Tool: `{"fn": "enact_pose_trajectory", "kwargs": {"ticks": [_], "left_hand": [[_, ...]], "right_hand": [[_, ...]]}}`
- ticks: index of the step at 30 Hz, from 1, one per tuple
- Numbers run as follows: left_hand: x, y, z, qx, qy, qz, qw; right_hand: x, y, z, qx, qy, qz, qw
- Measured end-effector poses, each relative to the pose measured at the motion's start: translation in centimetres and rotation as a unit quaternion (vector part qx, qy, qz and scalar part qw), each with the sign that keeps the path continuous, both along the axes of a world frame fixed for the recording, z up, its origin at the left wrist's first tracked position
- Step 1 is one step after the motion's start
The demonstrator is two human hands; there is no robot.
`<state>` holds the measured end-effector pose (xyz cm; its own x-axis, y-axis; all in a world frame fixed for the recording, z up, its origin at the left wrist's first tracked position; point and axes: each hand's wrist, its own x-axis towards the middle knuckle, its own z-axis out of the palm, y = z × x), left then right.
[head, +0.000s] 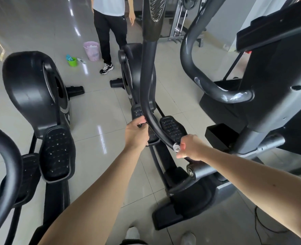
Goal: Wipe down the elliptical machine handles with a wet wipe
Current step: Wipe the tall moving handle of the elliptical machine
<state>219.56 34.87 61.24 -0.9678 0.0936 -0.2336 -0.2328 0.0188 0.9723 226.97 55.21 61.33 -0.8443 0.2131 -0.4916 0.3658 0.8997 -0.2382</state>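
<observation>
Left hand point(136, 134) curled round one handle point(146, 89), right hand point(190, 147) pinching one wet wipe point(176, 147) against it.

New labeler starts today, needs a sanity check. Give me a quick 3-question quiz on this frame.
1. True or false: the left hand grips the handle.
2. Which hand holds the wipe against the handle? A) left hand B) right hand C) neither
3. Fill in: on the floor near the bin stands a ____ cup.

Key: 1 true; 2 B; 3 green.
</observation>
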Motion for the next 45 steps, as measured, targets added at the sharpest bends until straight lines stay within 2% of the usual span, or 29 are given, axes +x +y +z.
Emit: {"fn": "enact_pose_trajectory", "kwargs": {"ticks": [3,7,12,18,24,26,27,31,34,40,45], "left_hand": [[-0.8,-0.7,0.6,-0.033,0.003,-0.003,0.999],[-2.2,-1.7,1.6,-0.086,0.02,-0.019,0.996],[-3.1,-2.7,3.9,-0.104,0.057,-0.024,0.993],[-4.2,-3.0,8.4,-0.035,0.104,0.007,0.994],[-4.4,-2.8,11.3,-0.037,0.122,-0.005,0.992],[-4.4,-2.9,11.5,-0.039,0.124,-0.006,0.991],[-4.3,-3.0,11.4,-0.039,0.126,-0.007,0.991],[-3.8,-3.4,11.1,-0.059,0.146,-0.012,0.987],[-3.7,-4.3,10.2,-0.073,0.118,-0.022,0.99],[-3.2,-7.4,7.6,-0.046,0.086,-0.006,0.995],[-2.1,-9.8,6.3,-0.065,0.062,-0.013,0.996]], "right_hand": [[-2.9,-2.5,-0.2,-0.049,0.074,-0.023,0.996],[-6.4,-6.4,0.1,-0.131,0.217,-0.077,0.964],[-9.9,-9.3,3.4,-0.202,0.364,-0.107,0.903],[-10.7,-10.4,10.1,-0.246,0.473,-0.133,0.835],[-11.0,-10.9,19.1,-0.294,0.588,-0.149,0.738],[-10.9,-11.1,19.4,-0.299,0.589,-0.144,0.737],[-10.8,-11.1,18.7,-0.295,0.578,-0.144,0.747],[-10.8,-10.8,12.8,-0.274,0.458,-0.162,0.83],[-9.8,-10.6,8.4,-0.243,0.359,-0.162,0.886],[-7.1,-13.0,6.1,-0.29,0.333,-0.223,0.869],[-5.9,-16.1,5.3,-0.47,0.278,-0.254,0.798]]}}
